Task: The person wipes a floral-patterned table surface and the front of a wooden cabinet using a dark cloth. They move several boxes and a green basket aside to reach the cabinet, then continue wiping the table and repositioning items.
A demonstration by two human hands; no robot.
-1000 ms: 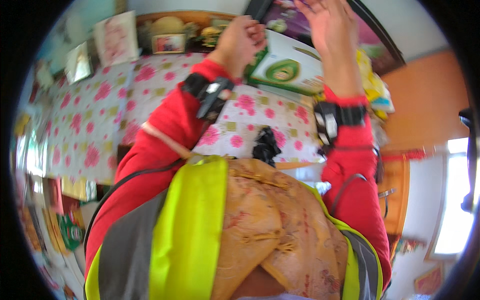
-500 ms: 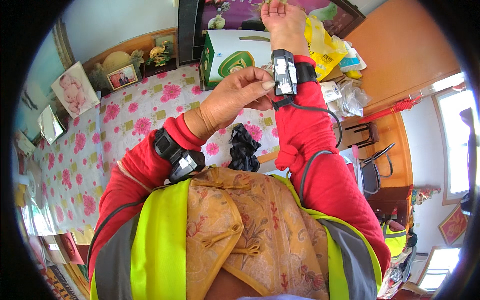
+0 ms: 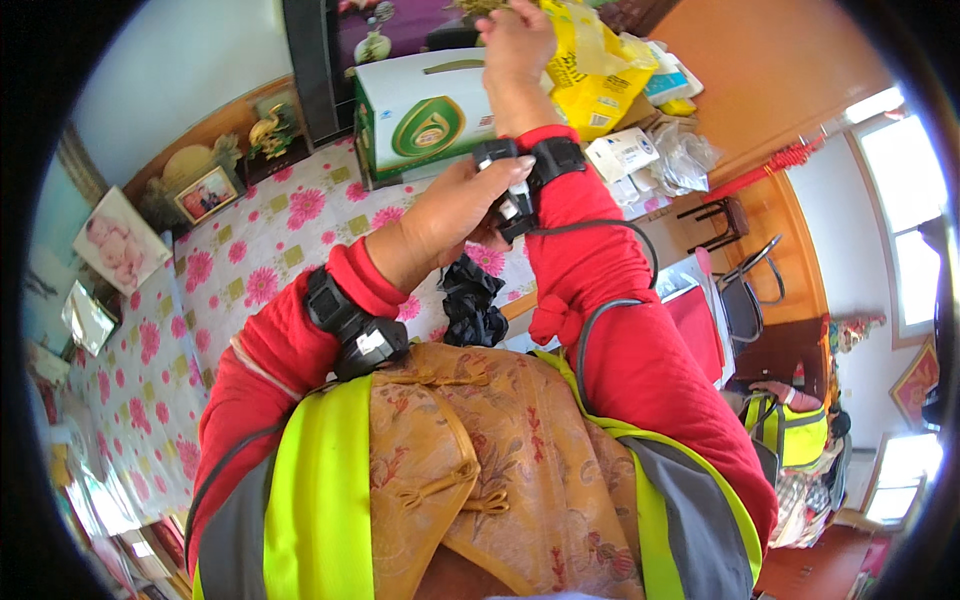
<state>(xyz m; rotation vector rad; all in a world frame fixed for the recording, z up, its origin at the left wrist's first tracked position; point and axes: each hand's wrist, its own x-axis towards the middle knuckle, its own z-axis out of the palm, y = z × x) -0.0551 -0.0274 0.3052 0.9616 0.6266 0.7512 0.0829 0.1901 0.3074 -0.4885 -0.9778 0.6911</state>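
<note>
At the far left, a square picture of a baby and a small photo in a pale frame stand along the far edge of the table covered with pink-flowered cloth; both lean on their narrow bases, so a strong knock could make them fall. Next comes the left forearm, with a black wrist unit on a strap, which could catch on the other sleeve if the arms cross closer. The large white-and-green carton stands at the far edge, just beyond the hands, and an elbow or knuckle could push it. The left hand is closed around the black box-shaped device with white label, which sits at the right wrist, above the table; if the thumb slips, the device could turn or come loose. The crumpled black plastic bag lies below, by the near edge. The right hand is half open, and I see nothing in it. From the device the thin black cable makes a loop along the red sleeve; a pull could strain its connection. The yellow plastic bag, right of the carton, could be dragged by the right hand.
</note>
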